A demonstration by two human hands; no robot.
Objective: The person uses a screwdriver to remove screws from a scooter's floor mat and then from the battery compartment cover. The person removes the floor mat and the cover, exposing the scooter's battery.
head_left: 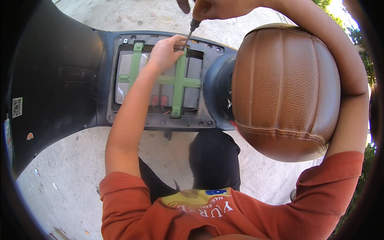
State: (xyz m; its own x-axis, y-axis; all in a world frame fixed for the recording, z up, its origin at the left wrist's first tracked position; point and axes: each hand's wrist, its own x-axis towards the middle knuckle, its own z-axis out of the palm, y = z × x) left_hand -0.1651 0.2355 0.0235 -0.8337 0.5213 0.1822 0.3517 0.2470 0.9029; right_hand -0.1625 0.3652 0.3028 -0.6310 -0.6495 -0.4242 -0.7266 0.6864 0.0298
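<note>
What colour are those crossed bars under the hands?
The crossed bars are green, clearest in the head view.

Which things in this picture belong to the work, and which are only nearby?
In the work:
screwdriver, held in right hand
green frame over grey blocks
left hand, beside the screwdriver's shaft

Only nearby:
brown seat
rainbow sticker
white scrap on the ground

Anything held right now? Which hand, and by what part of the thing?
Right hand: screwdriver, by its dark handle. Left hand: fingers at its lower end, by the green frame; can't tell if they grip anything.
</note>
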